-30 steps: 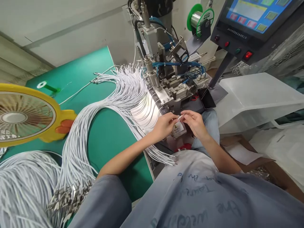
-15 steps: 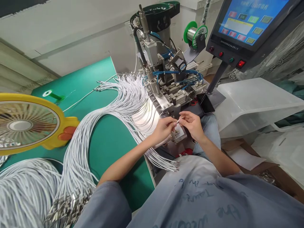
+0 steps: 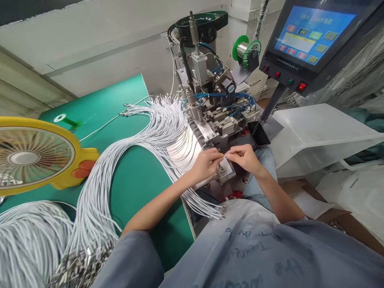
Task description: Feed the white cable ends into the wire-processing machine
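Note:
My left hand [image 3: 207, 163] is closed in a pinch around a white cable [image 3: 224, 156] near its end. Facing it, my right hand [image 3: 244, 157] pinches the thin wires at the tip of that same cable, fingertips close to those of the left. The hands meet just in front of the soldering machine [image 3: 210, 108], above a small box with a warning label [image 3: 225, 171]. A large bundle of white cables [image 3: 132, 140] curves across the green table to my left, some ends hanging over the edge near my lap.
A yellow fan [image 3: 67, 160] stands on the green table [image 3: 141, 172] at left. The control screen [image 3: 315, 36] rises at right beside a solder wire spool [image 3: 246, 50]. A black tray [image 3: 259, 134] and a white plastic bin [image 3: 324, 132] sit to the right.
My right hand has turned and lowered slightly, its fingers now closing together on the wire tip. The left hand stays nearly in place. The view has shifted a little.

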`<state>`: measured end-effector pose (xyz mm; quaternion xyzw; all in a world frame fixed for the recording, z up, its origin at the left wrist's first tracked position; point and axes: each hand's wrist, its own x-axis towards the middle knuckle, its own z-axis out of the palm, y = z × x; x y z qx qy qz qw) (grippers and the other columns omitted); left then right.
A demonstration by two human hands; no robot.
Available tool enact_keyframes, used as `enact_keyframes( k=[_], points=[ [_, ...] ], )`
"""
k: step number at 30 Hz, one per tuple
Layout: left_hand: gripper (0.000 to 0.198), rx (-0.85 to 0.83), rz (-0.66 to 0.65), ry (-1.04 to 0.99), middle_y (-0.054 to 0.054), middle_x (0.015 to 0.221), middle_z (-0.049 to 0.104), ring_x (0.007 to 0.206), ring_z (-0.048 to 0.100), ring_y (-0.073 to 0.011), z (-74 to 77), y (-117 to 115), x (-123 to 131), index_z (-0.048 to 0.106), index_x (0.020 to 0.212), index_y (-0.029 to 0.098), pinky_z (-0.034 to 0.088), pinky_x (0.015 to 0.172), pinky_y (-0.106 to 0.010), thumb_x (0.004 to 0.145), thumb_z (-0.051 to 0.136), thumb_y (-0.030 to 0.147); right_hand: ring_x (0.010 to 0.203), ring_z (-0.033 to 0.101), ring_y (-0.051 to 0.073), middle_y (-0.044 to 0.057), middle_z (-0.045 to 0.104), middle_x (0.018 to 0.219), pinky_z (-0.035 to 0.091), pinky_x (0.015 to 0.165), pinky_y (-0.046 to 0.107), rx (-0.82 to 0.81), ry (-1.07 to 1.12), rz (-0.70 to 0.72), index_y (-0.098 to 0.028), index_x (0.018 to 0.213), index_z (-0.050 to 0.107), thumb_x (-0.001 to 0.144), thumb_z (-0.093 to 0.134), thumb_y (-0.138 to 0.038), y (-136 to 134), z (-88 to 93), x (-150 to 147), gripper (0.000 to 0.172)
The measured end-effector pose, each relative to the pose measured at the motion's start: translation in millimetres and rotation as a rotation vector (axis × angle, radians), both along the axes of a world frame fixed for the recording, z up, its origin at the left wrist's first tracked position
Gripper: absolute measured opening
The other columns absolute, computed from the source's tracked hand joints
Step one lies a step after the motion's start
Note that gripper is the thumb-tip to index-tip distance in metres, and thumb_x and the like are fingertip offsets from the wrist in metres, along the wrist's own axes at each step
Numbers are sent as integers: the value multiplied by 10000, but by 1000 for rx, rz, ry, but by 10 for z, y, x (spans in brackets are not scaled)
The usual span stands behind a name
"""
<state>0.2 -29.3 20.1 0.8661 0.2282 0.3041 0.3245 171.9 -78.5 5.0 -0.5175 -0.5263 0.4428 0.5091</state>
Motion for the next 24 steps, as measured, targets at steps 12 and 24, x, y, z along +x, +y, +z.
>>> enact_keyframes(
  k=[12, 24],
  points=[
    [307, 523, 38, 379, -37, 707, 523, 581, 464, -113, -16, 75, -81, 627, 857, 140, 345, 506, -237, 869, 325, 82, 480, 323, 89, -39, 348, 479, 290, 497, 263, 170, -298, -150, -170, 529, 614, 746, 579, -287, -19, -4, -127, 249],
    [222, 168, 92, 196, -8, 665, 522, 617, 500, -97, -125, 88, -10, 645, 828, 146, 365, 556, -203, 890, 438, 198, 496, 313, 96, -42, 334, 510, 312, 509, 260, 155, -110, -284, -173, 595, 622, 760, 565, -355, 86, -219, -254, 252]
  ],
)
